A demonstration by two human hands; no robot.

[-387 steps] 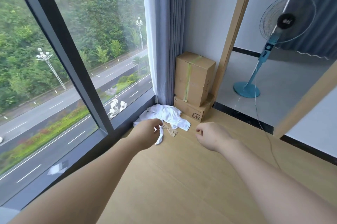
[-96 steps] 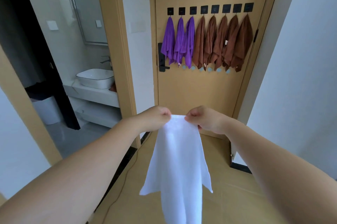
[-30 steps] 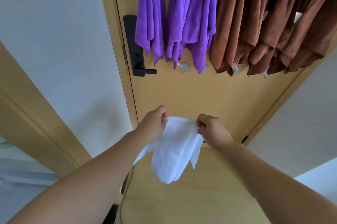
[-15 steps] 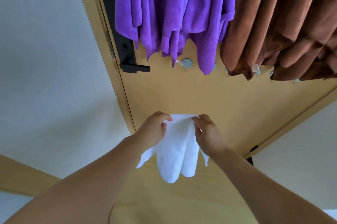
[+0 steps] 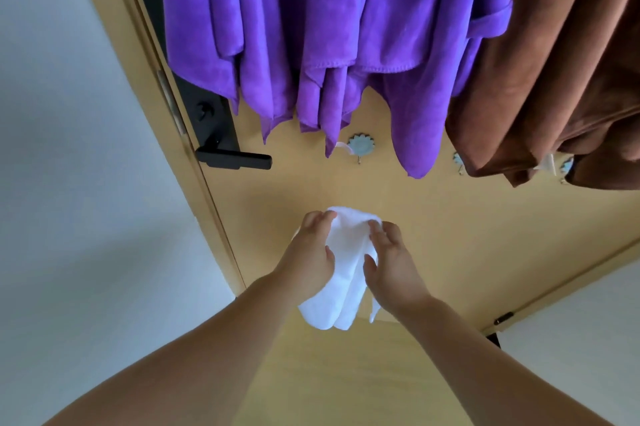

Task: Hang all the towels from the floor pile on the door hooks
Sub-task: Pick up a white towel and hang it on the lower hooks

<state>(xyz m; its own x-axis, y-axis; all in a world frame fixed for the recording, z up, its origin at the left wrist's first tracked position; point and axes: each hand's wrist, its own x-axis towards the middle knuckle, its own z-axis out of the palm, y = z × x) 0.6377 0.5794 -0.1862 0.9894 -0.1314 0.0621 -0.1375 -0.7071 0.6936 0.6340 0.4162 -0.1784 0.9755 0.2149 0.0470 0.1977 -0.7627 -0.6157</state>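
Door fills the view, with purple towels and brown towels hanging across its upper part. White towel is bunched before the door's lower middle, not hung yet. Left hand curls round its top left and right hand pinches its top right, both clamped on it. Best: bunch one corner, lift it to the flower hook just above, which looks free, and seat it before letting go.
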